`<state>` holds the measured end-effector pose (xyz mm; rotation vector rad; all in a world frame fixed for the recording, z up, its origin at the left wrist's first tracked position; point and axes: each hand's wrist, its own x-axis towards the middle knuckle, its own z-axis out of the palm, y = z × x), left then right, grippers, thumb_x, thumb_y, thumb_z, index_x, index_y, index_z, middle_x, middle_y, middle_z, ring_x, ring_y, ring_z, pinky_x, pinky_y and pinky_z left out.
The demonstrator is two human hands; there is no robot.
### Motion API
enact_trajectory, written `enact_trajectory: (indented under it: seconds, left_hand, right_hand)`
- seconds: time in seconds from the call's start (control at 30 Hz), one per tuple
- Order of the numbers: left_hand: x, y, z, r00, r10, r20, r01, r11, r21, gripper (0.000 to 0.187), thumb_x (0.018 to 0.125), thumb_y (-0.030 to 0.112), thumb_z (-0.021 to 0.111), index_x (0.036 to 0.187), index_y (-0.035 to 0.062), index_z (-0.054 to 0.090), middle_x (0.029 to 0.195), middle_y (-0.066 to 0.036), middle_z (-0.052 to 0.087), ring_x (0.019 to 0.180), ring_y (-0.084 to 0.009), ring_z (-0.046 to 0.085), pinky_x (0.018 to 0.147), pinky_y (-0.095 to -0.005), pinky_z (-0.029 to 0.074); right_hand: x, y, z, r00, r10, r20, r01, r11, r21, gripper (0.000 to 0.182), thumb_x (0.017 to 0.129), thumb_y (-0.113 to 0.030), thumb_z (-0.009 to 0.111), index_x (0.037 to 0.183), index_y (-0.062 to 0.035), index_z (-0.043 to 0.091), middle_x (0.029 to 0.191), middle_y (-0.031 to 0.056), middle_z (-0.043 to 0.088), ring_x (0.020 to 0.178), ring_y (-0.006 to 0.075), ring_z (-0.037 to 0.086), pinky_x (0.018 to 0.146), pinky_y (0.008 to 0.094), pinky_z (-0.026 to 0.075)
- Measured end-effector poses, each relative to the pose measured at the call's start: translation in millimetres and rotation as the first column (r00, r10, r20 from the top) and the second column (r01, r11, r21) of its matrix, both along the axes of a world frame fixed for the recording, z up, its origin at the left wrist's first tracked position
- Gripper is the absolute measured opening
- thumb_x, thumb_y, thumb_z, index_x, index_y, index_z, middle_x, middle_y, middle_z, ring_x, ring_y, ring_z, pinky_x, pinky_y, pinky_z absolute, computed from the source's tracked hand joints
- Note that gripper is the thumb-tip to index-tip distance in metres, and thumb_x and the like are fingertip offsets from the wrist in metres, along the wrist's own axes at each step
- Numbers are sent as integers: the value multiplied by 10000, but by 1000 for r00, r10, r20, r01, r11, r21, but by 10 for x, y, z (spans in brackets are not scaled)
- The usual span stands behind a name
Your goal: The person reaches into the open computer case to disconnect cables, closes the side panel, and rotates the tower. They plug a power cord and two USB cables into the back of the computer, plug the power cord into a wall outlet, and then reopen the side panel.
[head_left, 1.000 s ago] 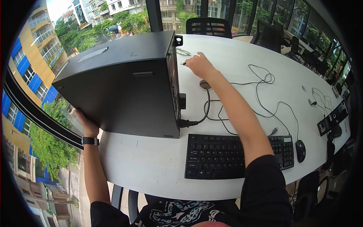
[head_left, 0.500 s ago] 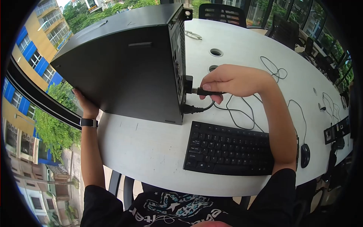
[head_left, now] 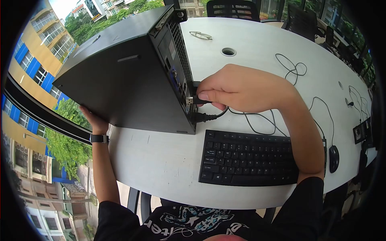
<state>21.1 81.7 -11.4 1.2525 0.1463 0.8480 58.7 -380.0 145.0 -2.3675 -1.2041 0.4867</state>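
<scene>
A black computer tower (head_left: 112, 88) stands at an angle on the white table, its rear ports facing right. My left hand (head_left: 95, 121) grips its lower left edge, fingers partly hidden behind the case. Pinched between the thumb and fingers of my right hand (head_left: 237, 89) is a black USB plug (head_left: 190, 100), its metal end pointing left, overlapping the rear ports in this view. Just below, a thick power cord (head_left: 206, 117) is plugged into the tower's back. A black keyboard (head_left: 249, 158) lies under my right forearm.
Thin cable (head_left: 257, 133) loops behind the keyboard. A mouse (head_left: 333, 158) rests to its right, with a desk phone (head_left: 362, 130) farther right. Glasses (head_left: 200, 35) and a round cable hole (head_left: 228, 52) are toward the back. A window frame (head_left: 48, 114) runs along the left.
The tower has turned so that more of its rear panel shows. My right hand has moved left with the USB plug, bringing it over the ports; my left hand keeps its hold.
</scene>
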Motion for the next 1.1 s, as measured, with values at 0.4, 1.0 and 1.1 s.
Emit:
enact_trajectory:
  seconds: [0.4,1.0,1.1]
  left_hand:
    - [-23,-105,53,1000,26,-5,-26,999,-35,913,971,785,340,1628,160,228,1647,-72,283,1476,-288,323,1226,-447,264]
    - [-28,-62,44,1000,-10,-17,10,999,-38,921,967,785,361,1623,150,242,1645,-77,286,1476,-282,327,1227,-446,267]
    - [-7,-25,22,1000,-5,-3,5,999,-45,955,953,800,368,1618,123,251,1646,-98,289,1482,-311,307,1235,-450,229]
  right_hand:
    - [-120,70,31,992,-116,-53,117,993,32,354,1032,-241,479,960,18,710,787,121,670,704,270,649,716,396,526]
    - [-221,74,-63,978,-163,133,144,980,140,196,868,-141,716,963,30,707,799,173,706,754,304,684,710,391,533]
    - [-199,64,-135,957,-154,245,96,967,235,178,860,-129,716,943,28,707,808,190,708,773,333,694,717,415,538]
